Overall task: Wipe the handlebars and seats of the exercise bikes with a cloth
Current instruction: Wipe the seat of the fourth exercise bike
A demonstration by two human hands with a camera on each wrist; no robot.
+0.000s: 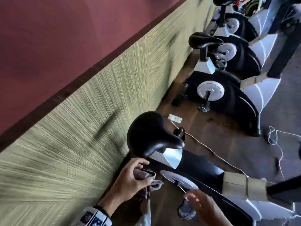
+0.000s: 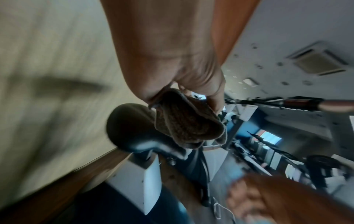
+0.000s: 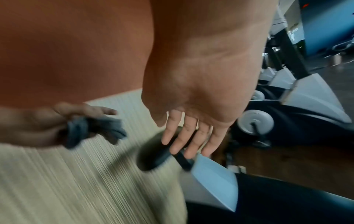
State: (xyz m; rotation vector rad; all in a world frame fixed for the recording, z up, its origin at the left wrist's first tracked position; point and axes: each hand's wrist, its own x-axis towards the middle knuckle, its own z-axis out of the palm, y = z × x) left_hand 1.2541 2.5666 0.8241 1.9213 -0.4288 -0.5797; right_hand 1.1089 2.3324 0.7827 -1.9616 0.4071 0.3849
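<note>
**Grey cloth bunched, nearest seat next**

Grey terry cloth sits folded in my left hand, thumb and fingers curled round the wad so it is clamped firmly; loose ends hang below the fist. It hovers just short of the black seat of the nearest bike, which lies at about one o'clock from the cloth, not touching it yet. My right hand is at four o'clock from the cloth, fingers straight and spread, holding nothing.

I judge this as the approach to wiping this saddle. The next move calls for bringing the wad up onto the wide rear of the saddle and drawing it toward the narrow nose, with the free hand perhaps steadying the frame.

Room is tight at nine o'clock: the green ribbed wall runs close behind the seat, so the stroke should run along the saddle, not across. At two o'clock a white cable trails over the wooden floor, and the other bikes, such as the second bike, stand in a row toward twelve to one o'clock; their seats wait further along. The handlebars are out of view here.
</note>
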